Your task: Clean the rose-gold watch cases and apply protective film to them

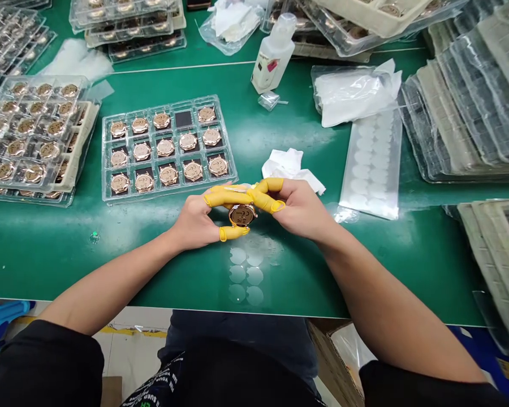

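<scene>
My left hand (201, 217) wears yellow finger cots and grips a round rose-gold watch case (242, 215) between thumb and fingers, its marked back facing me. My right hand (294, 206), also in yellow finger cots, is pinched together at the top right of the case. A small pale piece shows near its fingertips, too hidden to name. Below my hands a clear sheet of round film stickers (246, 274) lies on the green table. Beyond my left hand sits a clear tray (169, 192) of similar watch cases, with one compartment showing only its black base.
Stacked watch trays (34, 135) stand at the left, and piled used trays (458, 113) at the right. A white bottle (274, 53), a crumpled white wipe (286, 164), a bag of white cloths (352, 93) and a strip of round stickers (371, 164) lie beyond my right hand.
</scene>
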`<state>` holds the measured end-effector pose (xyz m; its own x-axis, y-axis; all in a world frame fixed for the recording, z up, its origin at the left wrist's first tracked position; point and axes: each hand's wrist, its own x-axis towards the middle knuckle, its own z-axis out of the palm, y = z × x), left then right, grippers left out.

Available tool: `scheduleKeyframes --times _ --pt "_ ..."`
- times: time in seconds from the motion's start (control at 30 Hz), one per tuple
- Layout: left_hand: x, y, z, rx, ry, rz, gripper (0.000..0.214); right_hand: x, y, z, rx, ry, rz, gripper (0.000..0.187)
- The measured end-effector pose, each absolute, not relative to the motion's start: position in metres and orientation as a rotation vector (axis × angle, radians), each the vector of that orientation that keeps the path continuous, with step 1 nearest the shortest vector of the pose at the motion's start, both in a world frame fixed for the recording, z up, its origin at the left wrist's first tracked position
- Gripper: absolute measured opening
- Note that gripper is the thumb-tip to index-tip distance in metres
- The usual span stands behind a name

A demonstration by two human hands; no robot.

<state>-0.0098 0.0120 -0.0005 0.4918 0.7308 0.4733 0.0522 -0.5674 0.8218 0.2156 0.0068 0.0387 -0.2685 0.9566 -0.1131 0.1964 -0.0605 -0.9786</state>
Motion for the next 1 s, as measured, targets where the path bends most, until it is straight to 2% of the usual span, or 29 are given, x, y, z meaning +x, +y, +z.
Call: scheduleKeyframes --times 0.2,0.27,0.33,0.47,0.57,0.7,0.8,0.93,1.0 --pt "-0.01 0.01 0.001 1.925 0.623 1.129 0.05 0.213 0.006 0.044 -1.268 -1.636 1.411 0.069" --pt "-0.01 0.009 0.003 1.938 0.623 1.14 0.048 0.214 0.006 0.046 -1.252 -1.671 1.402 0.071" --pt "-0.009 0.008 0.004 1.966 0.64 1.142 0.047 0.218 0.006 0.048 -1.243 -1.76 1.38 0.065" --pt "-0.009 0.006 0.003 2.095 0.627 1.121 0.04 0.234 0.007 0.055 -1.279 -1.961 1.051 0.031" --pt "-0.009 0.005 0.003 2.194 0.503 1.101 0.035 0.242 0.007 0.058 -1.268 -2.013 0.898 0.022" --pt "-0.007 0.005 0.004 2.258 0.399 1.141 0.039 0.243 0.006 0.056 -1.24 -2.065 0.92 0.013" --pt "-0.007 0.004 0.004 2.257 0.411 1.127 0.039 0.243 0.008 0.053 -1.165 -2.067 0.986 0.01" --pt "-0.008 0.001 0.004 2.204 0.536 1.031 0.032 0.241 0.01 0.054 -1.173 -1.918 0.968 0.023" --pt "-0.007 0.002 0.005 2.067 0.7 0.99 0.036 0.237 0.009 0.055 -1.197 -1.701 0.967 0.03"
